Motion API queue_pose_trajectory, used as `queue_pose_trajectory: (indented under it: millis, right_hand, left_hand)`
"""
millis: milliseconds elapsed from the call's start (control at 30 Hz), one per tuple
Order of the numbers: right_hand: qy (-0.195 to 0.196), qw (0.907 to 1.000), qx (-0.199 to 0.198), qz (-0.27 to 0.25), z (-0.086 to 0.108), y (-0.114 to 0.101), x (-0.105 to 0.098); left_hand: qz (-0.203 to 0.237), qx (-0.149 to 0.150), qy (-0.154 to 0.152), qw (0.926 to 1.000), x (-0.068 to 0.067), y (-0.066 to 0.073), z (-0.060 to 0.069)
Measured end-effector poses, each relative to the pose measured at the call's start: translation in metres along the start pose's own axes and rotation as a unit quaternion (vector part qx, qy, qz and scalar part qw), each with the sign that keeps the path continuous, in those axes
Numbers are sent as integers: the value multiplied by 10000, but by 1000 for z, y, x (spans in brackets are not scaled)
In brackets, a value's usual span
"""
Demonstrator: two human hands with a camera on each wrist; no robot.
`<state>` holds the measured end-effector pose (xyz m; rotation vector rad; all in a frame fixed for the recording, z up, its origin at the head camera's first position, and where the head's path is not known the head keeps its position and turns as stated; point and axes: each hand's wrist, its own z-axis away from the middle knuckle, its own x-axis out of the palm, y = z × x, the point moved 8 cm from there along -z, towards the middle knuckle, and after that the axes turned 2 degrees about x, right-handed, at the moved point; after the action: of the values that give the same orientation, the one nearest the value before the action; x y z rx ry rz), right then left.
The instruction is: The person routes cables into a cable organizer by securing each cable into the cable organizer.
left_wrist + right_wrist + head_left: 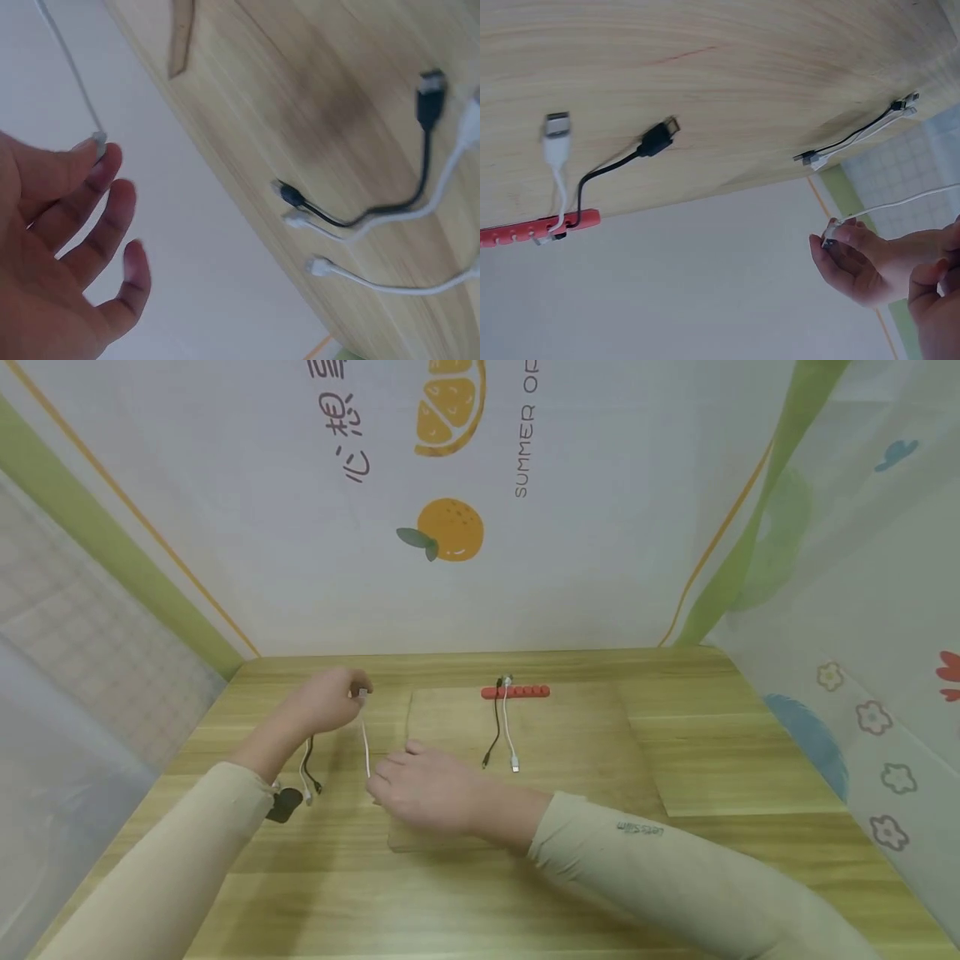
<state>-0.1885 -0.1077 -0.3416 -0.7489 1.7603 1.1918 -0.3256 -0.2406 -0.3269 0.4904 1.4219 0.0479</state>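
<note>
A white USB cable (366, 747) is stretched between the two hands above the left part of the table. My left hand (327, 699) pinches its far connector (99, 142) between thumb and forefinger, the other fingers loosely bent. My right hand (427, 789) holds the cable's near end, its fingertips largely hidden in the head view. To the right, a red cable holder (534, 692) lies at the board's back edge. A short black cable (600, 174) and a short white cable (557, 154) sit in its slots at one end.
A thin wooden board (585, 735) lies on the wooden table (735, 760). Beside the left forearm lie a black cable (427, 112) and white cables (405, 289). A dark item (283, 806) of unclear kind shows by the left sleeve. A printed cloth (585, 577) hangs behind.
</note>
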Motion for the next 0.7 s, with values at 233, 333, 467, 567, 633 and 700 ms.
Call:
queue_pose_trajectory:
  millis: [233,333,467,567,633,700]
  right_hand:
    - [-284,9986,-75,-447,11,11,4]
    - [-529,9963,48,-670,16,19,8]
    - [-627,9954,180,-706,22,28,9]
    - [-605,9961,217,-604,27,33,8]
    - [-570,9965,245,-552,32,37,6]
    - [-507,9971,238,-509,38,40,5]
  left_hand:
    - [169,-142,650,9976,-19,22,-2]
    - [16,-120,843,9964,-25,34,-5]
    - [-115,-121,1037,9945,-27,48,-11]
    - [-94,-91,1216,9925,-28,58,-16]
    - [-45,-44,1315,9913,-28,65,-20]
    - [-21,18,1385,9904,-29,73,-23]
